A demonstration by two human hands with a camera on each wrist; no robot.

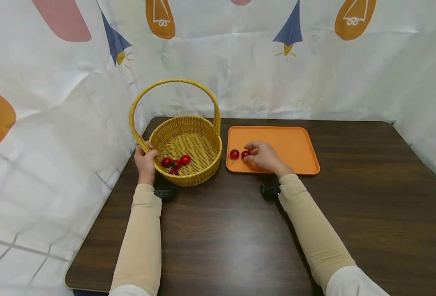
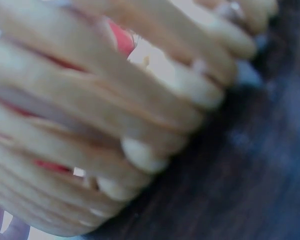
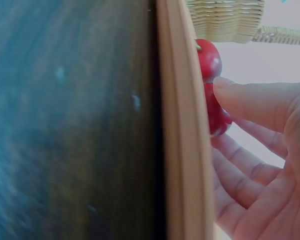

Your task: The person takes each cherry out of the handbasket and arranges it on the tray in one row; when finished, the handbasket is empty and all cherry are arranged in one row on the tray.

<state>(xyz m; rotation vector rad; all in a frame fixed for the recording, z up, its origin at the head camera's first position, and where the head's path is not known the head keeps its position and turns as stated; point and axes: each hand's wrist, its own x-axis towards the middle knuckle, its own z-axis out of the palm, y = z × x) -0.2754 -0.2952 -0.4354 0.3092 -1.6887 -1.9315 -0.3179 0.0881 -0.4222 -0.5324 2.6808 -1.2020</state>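
My left hand (image 1: 145,164) grips the left side of a yellow wicker basket (image 1: 202,174), where the tall handle meets the rim. Several dark red cherries (image 1: 185,159) lie together in the basket's left part. Blurred basket strands (image 2: 140,107) fill most of the left wrist view, with red showing through the gaps. Over the left part of an orange tray (image 1: 288,148), my right hand (image 1: 265,157) pinches a cherry (image 3: 215,112) between thumb and fingers. Another cherry (image 1: 234,154) sits on the tray just left of it.
Basket and tray stand side by side near the back of a dark wooden table (image 1: 218,242). A patterned white cloth (image 1: 247,82) hangs behind the table and along its left and right sides. The basket's handle (image 1: 177,80) arches high above its rim.
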